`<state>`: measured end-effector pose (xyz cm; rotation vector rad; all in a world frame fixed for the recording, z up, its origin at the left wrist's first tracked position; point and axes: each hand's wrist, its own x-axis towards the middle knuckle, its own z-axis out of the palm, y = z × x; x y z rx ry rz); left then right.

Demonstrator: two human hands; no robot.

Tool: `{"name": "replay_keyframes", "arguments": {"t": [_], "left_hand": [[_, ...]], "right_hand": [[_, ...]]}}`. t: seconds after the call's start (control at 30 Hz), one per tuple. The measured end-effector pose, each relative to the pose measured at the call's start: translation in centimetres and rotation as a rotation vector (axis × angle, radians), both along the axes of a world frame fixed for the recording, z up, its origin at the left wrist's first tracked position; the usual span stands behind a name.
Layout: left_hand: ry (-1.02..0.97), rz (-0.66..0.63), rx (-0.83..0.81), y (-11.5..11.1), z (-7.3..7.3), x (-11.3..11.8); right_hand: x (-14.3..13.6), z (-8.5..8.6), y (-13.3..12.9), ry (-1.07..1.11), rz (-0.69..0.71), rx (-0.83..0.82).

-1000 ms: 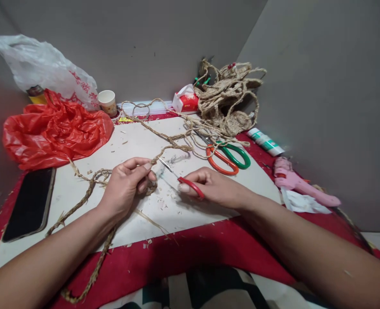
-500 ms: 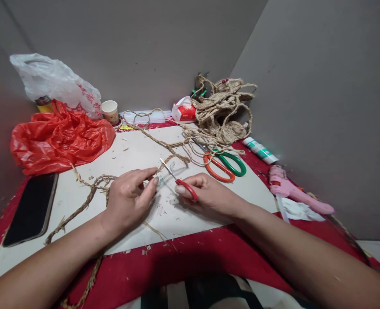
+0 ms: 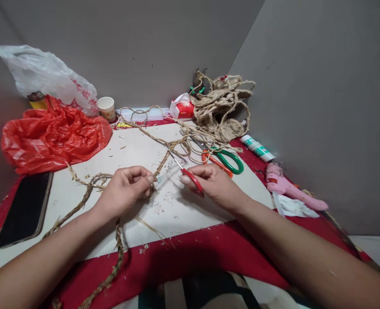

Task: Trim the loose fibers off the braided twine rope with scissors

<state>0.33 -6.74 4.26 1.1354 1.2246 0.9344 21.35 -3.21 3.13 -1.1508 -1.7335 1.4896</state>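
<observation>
My left hand (image 3: 128, 189) is closed, pinching a braided straw rope (image 3: 162, 165) between thumb and fingertips. The rope runs from the pinch up toward the back of the white board. Another stretch of it hangs below my left wrist over the near table edge. In my right hand (image 3: 212, 184) is a small pair of red-handled scissors (image 3: 192, 180), with the thumb on the handle. Their thin metal blades point up and left, right beside the rope; whether they touch it I cannot tell. Fibre clippings (image 3: 164, 204) lie on the white board (image 3: 190, 214) between my hands.
Larger scissors (image 3: 230, 161) with green and orange handles lie behind my right hand. A heap of straw rope (image 3: 222, 109) and a tissue pack (image 3: 181, 107) stand at the back. Red plastic bag (image 3: 57, 137), phone (image 3: 24, 210) and paper cup (image 3: 106, 108) are left; a pink glue gun (image 3: 293, 191) is right.
My left hand has moved slightly left and drawn the rope straighter. The right hand with the small scissors has shifted a little right and up. The view has turned slightly.
</observation>
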Motion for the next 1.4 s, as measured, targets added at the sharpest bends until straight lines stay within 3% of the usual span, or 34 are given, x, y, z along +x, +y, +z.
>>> {"name": "replay_keyframes", "arguments": {"t": [0.23,0.47,0.63,0.77,1.0,1.2,1.4], "left_hand": [[-0.272,0.063,-0.103,0.1,-0.6,0.2],[-0.243,0.191,-0.044,0.6,-1.4,-0.1],[-0.171,0.234,0.007,0.4,-1.3,0.1],[-0.162,0.228,0.036,0.2,-1.5,0.3],[-0.267,0.18,0.03,0.2,-2.2,0.3],[-0.324,0.16,0.011,0.4,-2.3,0.2],[-0.432,0.168,-0.024,0.4,-2.3,0.3]], "right_hand": [[0.0,-0.5,0.1,-0.037,0.121,-0.06],[0.2,-0.2,-0.2,-0.136,0.272,-0.177],[0.3,-0.3,-0.6,0.176,0.42,-0.363],[-0.2,-1.4,-1.2,0.409,0.409,-0.63],[-0.6,-2.6,-1.1,0.646,0.441,-0.868],[-0.7,-2.9,-1.2,0.821,0.503,-0.932],[-0.9,-3.0,-1.7,0.855,0.452,-0.947]]}}
